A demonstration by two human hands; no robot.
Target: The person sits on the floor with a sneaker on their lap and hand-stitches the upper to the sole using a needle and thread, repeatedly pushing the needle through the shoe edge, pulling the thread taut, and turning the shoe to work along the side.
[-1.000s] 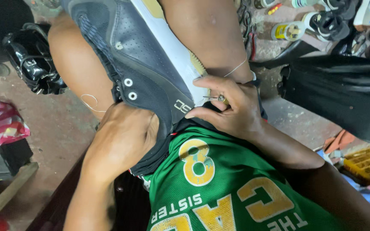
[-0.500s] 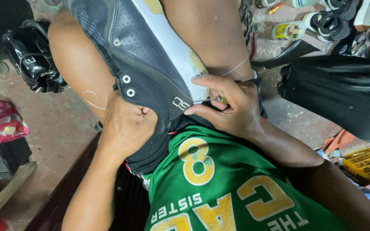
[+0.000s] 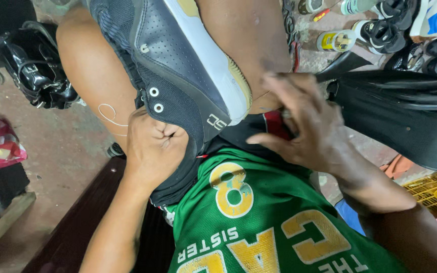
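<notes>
The left hand (image 3: 153,144) is clenched on the heel of the dark sneaker (image 3: 178,71) wedged between the knees, while the right hand (image 3: 304,124) hangs spread and holds nothing, so the loose thread (image 3: 110,115) could tangle or the shoe slip sideways.

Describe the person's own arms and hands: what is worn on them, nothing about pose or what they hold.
Both arms are bare to the frame's edge: no sleeves, gloves, watch or bands show. The left hand and right hand wear no rings that I can see. The right hand's fingertips look smudged with dark grime. The only clothing near them is a green jersey with yellow print, seemingly sleeveless.
</notes>
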